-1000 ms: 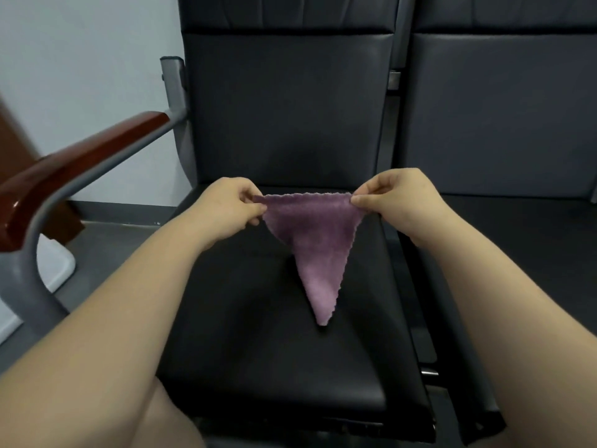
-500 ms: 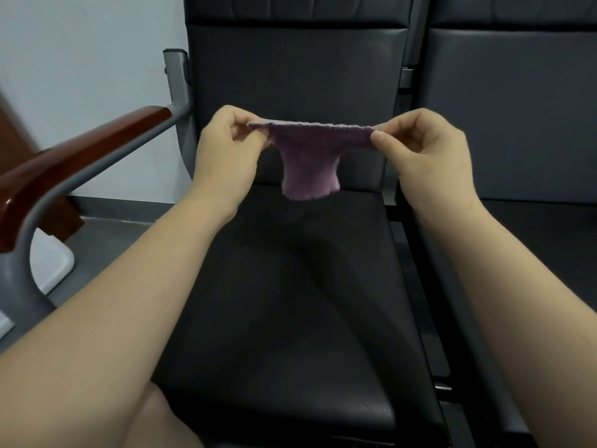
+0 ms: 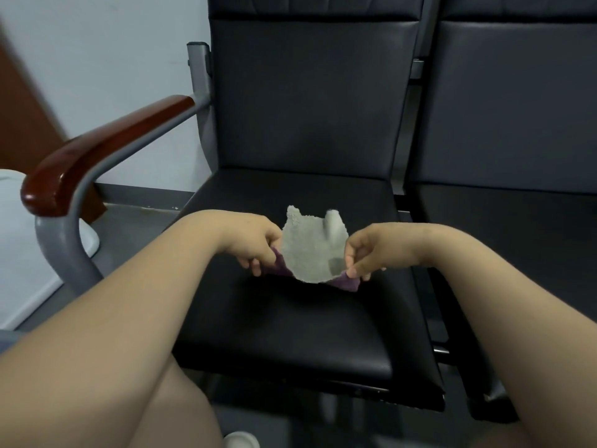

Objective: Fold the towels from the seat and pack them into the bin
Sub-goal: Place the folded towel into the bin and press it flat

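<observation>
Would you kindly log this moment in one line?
left hand pinches towel; right hand pinches towel; towel grey side up over seat

Dim, even indoor light. A soft sheen lies on the black seat point(image 3: 290, 334) cushion, and left of the seat the glossy wooden armrest point(image 3: 106, 153) carries small glare spots. Over the seat, the towel point(image 3: 310, 250) is motion-blurred at its far corners and casts a faint shadow. Lines bow toward the frame edges.

Towel point(image 3: 310, 253) far corners blurred, purple side mostly hidden, white obj. point(image 3: 19, 253) cut by left edge, 2nd seat point(image 3: 517, 124) cropped.
</observation>
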### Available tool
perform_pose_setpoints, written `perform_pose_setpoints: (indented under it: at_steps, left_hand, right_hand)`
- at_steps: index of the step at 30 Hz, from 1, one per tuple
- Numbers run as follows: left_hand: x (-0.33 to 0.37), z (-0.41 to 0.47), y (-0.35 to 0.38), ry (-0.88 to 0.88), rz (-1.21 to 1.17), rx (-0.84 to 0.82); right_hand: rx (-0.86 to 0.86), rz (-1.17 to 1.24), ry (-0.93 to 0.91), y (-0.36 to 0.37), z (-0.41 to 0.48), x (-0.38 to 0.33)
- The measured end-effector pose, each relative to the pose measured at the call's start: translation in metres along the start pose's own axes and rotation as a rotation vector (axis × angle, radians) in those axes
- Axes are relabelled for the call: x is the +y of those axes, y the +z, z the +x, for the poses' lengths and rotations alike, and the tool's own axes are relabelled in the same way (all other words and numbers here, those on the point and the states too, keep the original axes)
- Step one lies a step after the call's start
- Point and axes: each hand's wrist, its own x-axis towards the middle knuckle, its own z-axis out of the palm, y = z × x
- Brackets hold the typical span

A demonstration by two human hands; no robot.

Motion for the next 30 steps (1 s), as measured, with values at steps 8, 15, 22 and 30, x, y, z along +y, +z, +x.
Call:
perform_pose_setpoints:
  at_steps: [8, 15, 22, 30]
  left_hand:
    - [0.009, -0.015, -0.002, -0.029, -0.164, -0.110]
    - [-0.005, 0.019, -0.003, -0.181, -0.257, 0.239]
    - [-0.016, 0.044, 0.002, -0.317, -0.208, 0.243]
    - [0.007, 0.063, -0.007, -0.038, -0.134, 0.171]
  right_hand:
    - [0.084, 0.095, 0.011, 0.001, -0.013, 0.002]
    - [0.566, 0.378, 0.043, 0.011, 0.035, 0.013]
    - [0.644, 0.220, 0.127, 0.030, 0.082, 0.018]
    - [0.439, 0.239, 0.291, 0.012, 0.074, 0.004]
